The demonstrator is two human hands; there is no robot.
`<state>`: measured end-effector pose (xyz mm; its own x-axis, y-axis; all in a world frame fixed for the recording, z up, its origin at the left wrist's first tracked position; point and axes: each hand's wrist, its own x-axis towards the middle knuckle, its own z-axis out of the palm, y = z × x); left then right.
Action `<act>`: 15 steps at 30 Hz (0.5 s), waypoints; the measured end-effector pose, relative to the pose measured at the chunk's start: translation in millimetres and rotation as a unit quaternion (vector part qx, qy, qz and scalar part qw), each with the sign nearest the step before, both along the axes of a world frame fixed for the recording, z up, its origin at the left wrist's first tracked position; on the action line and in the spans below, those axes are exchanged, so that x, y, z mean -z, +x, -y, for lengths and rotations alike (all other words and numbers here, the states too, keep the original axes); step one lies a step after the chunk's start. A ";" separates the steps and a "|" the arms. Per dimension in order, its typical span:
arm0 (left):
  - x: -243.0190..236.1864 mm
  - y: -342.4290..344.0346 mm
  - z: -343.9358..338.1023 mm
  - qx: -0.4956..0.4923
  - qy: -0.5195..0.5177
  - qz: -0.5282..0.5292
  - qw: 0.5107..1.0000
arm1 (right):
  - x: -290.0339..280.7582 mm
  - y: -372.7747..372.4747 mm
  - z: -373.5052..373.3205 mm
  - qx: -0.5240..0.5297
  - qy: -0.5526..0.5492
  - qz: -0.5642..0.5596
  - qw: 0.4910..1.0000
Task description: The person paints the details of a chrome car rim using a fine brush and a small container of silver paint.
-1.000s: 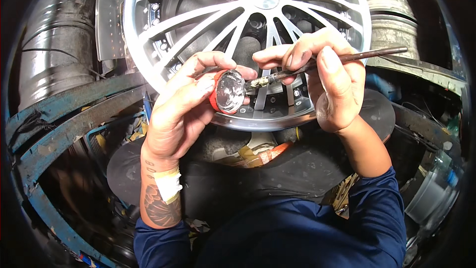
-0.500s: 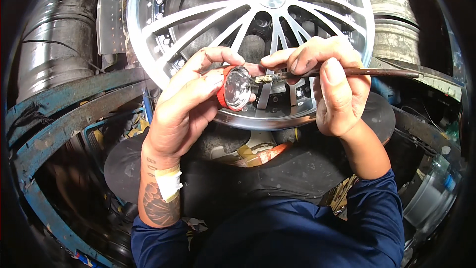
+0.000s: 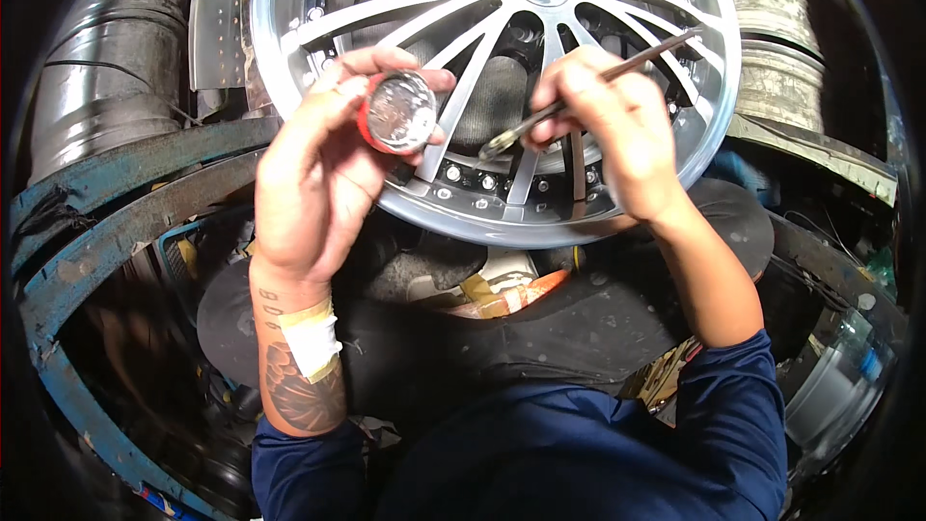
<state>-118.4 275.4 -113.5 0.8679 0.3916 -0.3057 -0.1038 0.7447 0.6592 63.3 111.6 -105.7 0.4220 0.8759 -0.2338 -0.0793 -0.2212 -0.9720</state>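
A silver multi-spoke wheel rim point(image 3: 463, 232) with a polished lip lies in front of me, its black inner ring studded with small bolts. My left hand point(image 3: 309, 164) grips a small red cap point(image 3: 400, 113) above the rim's near left spokes, its hollow side toward me and wet with silvery paint. In my right hand point(image 3: 617, 125) is a thin dark-handled paintbrush point(image 3: 646, 60), held like a pen. The brush's pale, smeared tip points down and left, over the bolts of the near ring and apart from the cap.
Blue-painted metal frame bars point(image 3: 145, 156) run along both sides. A dark shiny drum point(image 3: 116, 87) stands at the left, and stacked worn wheels point(image 3: 772, 48) at the right. A clear plastic bottle point(image 3: 858, 342) lies lower right. My dark-clad legs point(image 3: 540, 342) are beneath the rim's near edge.
The brush has come out of the cap and swung so its tip points down over the near bolts. My left hand has moved left and up with the cap, turning its hollow toward me.
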 end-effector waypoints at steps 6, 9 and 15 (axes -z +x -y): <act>-4.0 -6.1 -11.8 -0.053 0.001 0.008 0.999 | 25.1 -12.1 -1.3 -0.077 -0.012 0.119 0.990; -1.4 -10.8 -16.0 -0.041 0.001 0.035 0.999 | 27.9 -13.9 -3.1 -0.098 -0.010 0.153 0.983; -1.5 -9.9 -17.1 -0.049 -0.003 0.049 0.998 | 30.2 -16.0 -3.6 -0.140 0.001 0.221 0.965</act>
